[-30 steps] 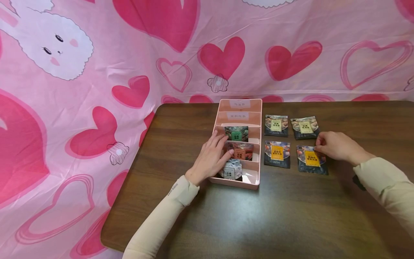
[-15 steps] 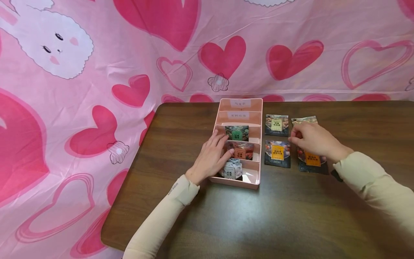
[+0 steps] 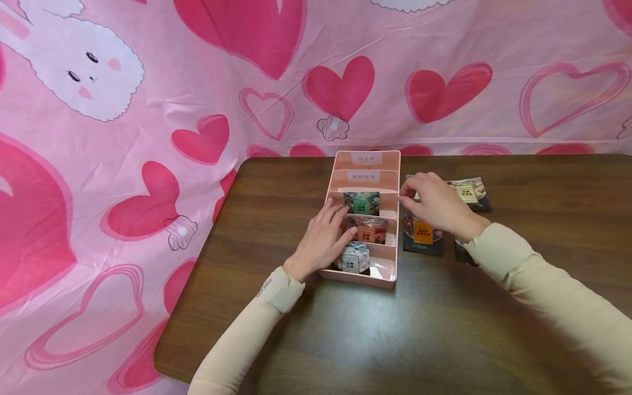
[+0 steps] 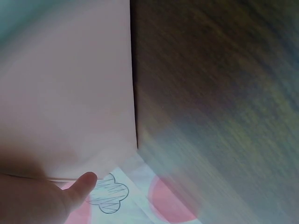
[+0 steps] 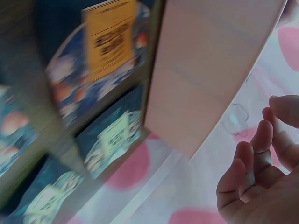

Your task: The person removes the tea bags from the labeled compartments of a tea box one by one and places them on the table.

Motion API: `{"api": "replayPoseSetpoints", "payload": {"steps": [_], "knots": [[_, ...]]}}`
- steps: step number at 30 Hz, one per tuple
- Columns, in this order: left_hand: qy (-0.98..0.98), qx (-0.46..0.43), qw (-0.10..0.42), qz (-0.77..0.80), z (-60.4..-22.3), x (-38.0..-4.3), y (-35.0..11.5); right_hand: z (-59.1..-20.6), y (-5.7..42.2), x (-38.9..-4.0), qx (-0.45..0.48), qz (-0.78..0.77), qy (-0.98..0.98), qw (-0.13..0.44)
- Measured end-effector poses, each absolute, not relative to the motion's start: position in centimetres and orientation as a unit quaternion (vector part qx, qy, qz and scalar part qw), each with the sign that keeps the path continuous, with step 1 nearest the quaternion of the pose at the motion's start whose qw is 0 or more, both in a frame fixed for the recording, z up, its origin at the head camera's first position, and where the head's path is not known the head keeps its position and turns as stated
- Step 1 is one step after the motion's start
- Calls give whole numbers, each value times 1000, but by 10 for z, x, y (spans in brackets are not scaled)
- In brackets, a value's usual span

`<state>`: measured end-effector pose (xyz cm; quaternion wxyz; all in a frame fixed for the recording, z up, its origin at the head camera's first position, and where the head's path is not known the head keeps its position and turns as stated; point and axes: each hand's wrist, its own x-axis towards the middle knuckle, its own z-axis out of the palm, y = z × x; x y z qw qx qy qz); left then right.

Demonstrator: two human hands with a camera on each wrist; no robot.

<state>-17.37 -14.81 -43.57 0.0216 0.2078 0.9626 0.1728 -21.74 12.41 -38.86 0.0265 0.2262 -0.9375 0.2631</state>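
A pink divided box (image 3: 387,282) stands on the table, with a green tea packet (image 3: 362,206), a red-brown tea packet (image 3: 367,233) and a white tea packet (image 3: 354,258) in its nearer compartments. My left hand (image 3: 321,236) rests over its left wall, fingers extended. Beside the right rim is my right hand (image 3: 436,203), loosely curled, thumb near forefinger; the right wrist view shows nothing between them. Under and around it lie a yellow-labelled tea packet (image 3: 423,235), another partly covered one (image 3: 464,255), and a pale-green-labelled packet (image 3: 469,192). A second pale-green-labelled packet (image 5: 112,135) is mostly hidden from the head view.
The two far compartments bear white paper labels (image 3: 364,176) with writing. Brown wooden tabletop (image 3: 296,334) surrounds the box. A pink heart-patterned cloth (image 3: 276,55) hangs behind the table and along its left side.
My right hand has moved left, from the right-hand packets across the left-hand ones to the box's right rim. All packets seem to lie where they were. The left hand stays still.
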Motion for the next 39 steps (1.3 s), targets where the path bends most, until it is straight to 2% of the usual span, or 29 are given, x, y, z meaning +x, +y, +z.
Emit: {"api": "replayPoseSetpoints", "payload": {"steps": [16, 24, 39], "knots": [[963, 208, 21, 167, -433, -175, -147, -392, 86, -234, 234, 246, -940, 22], [963, 210, 21, 167, -434, -175, -147, -398, 81, -235, 211, 240, -947, -13], [964, 204, 28, 168, -435, -174, -147, -402, 77, -234, 208, 234, -949, -16]]}}
